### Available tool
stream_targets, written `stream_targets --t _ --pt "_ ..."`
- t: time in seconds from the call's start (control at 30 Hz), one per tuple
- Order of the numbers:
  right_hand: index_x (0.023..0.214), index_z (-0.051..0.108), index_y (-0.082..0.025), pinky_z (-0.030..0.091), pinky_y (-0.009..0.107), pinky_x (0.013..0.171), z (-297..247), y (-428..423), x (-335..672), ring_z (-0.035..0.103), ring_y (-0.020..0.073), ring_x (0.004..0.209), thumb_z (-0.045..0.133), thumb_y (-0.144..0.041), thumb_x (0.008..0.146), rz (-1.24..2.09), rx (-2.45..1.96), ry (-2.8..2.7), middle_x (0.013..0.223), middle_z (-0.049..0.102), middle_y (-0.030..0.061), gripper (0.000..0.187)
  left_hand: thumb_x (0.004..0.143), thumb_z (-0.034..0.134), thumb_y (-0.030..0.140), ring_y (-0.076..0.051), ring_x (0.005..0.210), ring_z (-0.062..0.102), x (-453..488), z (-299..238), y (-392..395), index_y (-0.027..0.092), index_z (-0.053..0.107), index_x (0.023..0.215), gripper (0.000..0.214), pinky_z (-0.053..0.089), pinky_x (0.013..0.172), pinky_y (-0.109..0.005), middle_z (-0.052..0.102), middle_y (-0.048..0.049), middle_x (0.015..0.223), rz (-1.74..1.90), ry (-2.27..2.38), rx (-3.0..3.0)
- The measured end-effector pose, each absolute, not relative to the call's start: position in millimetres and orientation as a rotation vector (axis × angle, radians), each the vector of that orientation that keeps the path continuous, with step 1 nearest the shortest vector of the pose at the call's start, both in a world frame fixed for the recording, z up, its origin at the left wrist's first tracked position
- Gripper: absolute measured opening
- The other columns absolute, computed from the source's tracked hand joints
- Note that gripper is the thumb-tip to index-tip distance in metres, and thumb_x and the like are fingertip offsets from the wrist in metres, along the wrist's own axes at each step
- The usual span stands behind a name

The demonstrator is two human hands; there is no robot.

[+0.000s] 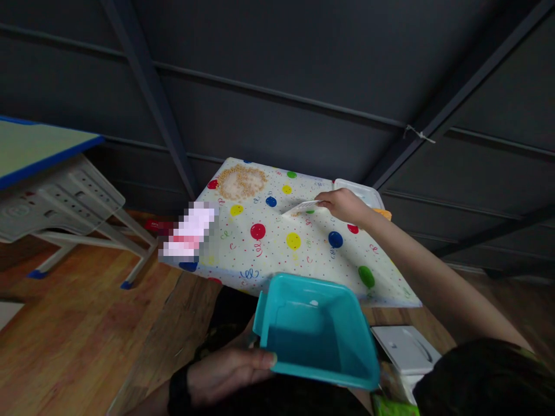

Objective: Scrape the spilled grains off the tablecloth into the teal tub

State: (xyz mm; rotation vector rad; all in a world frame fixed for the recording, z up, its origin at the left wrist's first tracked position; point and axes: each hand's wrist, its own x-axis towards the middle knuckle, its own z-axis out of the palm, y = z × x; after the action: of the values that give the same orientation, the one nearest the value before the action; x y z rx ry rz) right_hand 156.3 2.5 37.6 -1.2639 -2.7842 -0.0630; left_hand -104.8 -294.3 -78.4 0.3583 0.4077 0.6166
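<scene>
My left hand is closed on the left side of a teal plastic tub, held below the near edge of a small table. The table wears a balloon-print cloth. My right hand reaches across the cloth and pinches a white card whose edge rests on the cloth among a few scattered grains. A round heap of tan grains lies at the cloth's far left corner.
A white container sits at the table's far right corner behind my right hand. A white lid lies low at the right. A blurred pink-white object lies at the table's left edge. A folded desk stands on the wooden floor at left.
</scene>
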Motion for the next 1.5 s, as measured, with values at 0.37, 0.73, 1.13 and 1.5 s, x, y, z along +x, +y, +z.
stream_targets --t 0.37,0.73,1.13,1.5 --pt "0.104 0.07 -0.021 0.037 0.03 0.065 44.6 -10.7 155.8 0.063 0.0206 0.076 0.046 -0.025 0.093 -0.14 -1.361 -2.791 0.09 0.073 0.0075 0.026 0.072 0.075 0.01 -0.03 0.141 0.041 -90.6 -104.2 -292.3 0.034 -0.006 0.155 0.118 0.026 0.117 -0.054 0.039 -0.0123 0.158 0.709 0.34 0.431" --pt "0.107 0.07 -0.023 0.038 0.033 0.068 38.2 -15.7 160.7 0.063 0.0223 0.077 0.046 -0.027 0.093 -0.114 -1.404 -2.751 0.086 0.072 0.0073 0.028 0.081 0.07 0.017 -0.03 0.139 0.045 -113.2 -117.1 -302.4 0.024 0.034 0.149 0.078 0.025 0.12 -0.052 0.051 -0.0117 0.149 0.58 0.384 0.436" --pt "0.108 0.07 -0.023 0.04 0.033 0.07 34.6 -29.6 160.6 0.064 0.0226 0.079 0.045 -0.026 0.093 -0.109 -1.399 -2.723 0.089 0.073 0.0077 0.029 0.085 0.061 0.006 -0.025 0.129 0.056 -97.8 -127.0 -308.2 0.028 0.025 0.153 0.08 0.03 0.119 -0.05 0.061 -0.0081 0.139 0.77 0.535 0.297" --pt "0.098 0.067 -0.019 0.034 0.029 0.065 46.3 -61.7 160.1 0.062 0.0195 0.076 0.047 -0.018 0.091 -0.059 -1.444 -2.764 0.085 0.071 0.0093 0.022 0.083 0.062 0.003 -0.024 0.129 0.056 -80.3 -145.9 -294.1 0.037 0.016 0.154 0.09 0.031 0.118 -0.049 0.059 -0.0063 0.141 0.852 0.56 0.296"
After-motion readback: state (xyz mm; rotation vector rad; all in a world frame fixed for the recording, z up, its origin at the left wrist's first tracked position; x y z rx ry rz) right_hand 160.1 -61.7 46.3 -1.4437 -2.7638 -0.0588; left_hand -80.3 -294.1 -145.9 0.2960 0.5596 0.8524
